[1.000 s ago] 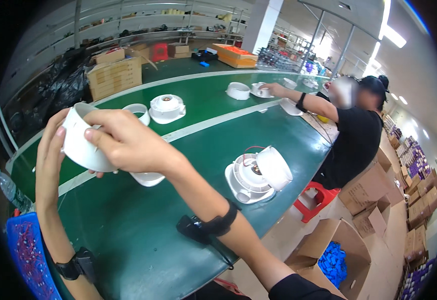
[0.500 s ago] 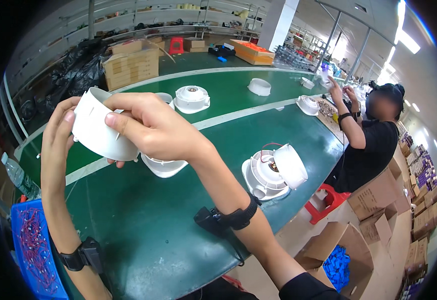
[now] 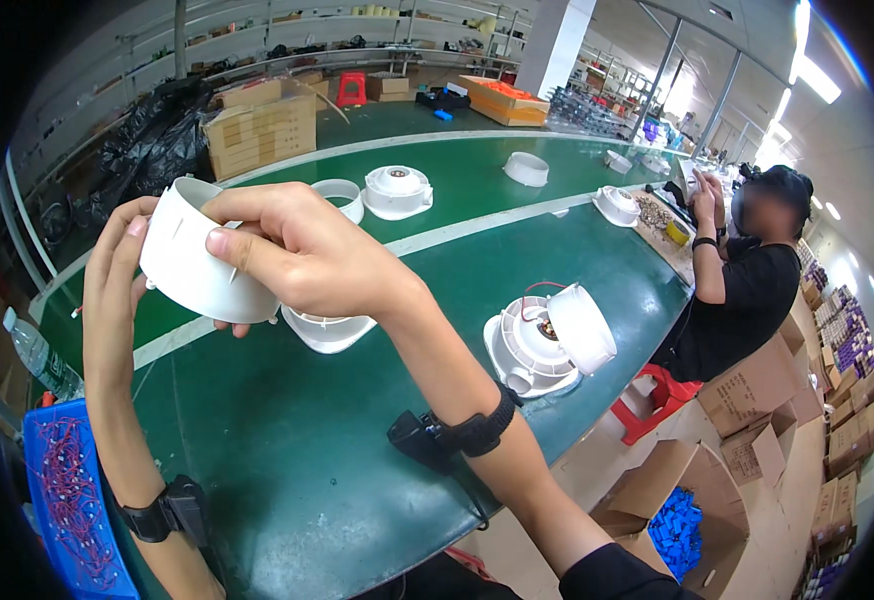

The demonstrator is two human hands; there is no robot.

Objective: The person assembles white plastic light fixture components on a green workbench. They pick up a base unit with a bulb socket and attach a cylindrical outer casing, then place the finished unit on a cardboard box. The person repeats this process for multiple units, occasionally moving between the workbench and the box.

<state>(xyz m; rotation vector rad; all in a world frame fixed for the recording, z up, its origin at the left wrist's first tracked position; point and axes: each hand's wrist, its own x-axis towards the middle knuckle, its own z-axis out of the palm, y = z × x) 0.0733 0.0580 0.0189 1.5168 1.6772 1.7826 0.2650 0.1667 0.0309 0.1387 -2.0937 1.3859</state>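
Raised over the left side of the green table, a white round plastic collar [image 3: 185, 262] is tilted between my two hands. My left hand [image 3: 117, 265] wraps its far left side, with some fingertips showing below the lower edge. My right hand [image 3: 297, 245] pinches the upper right wall, thumb outside and fingers hooked over the rim. Partly behind the collar and my right hand, a white round housing [image 3: 329, 335] sits on the table. Farther right stands another white fan-like housing [image 3: 525, 350], with a white collar [image 3: 584, 328] leaning on it and a red wire looped above.
A blue tray [image 3: 72, 510] of red wires and a plastic bottle [image 3: 42, 355] lie at the left. White housings [image 3: 397, 192] and rings [image 3: 526, 169] sit on the far green belt [image 3: 467, 205]. A co-worker [image 3: 747, 245] sits at the right, near an open carton [image 3: 722, 500] holding blue parts.
The white parts on the far belt have shifted right. The co-worker's hands have moved to the right and closer together. My hands and the collar have barely moved.
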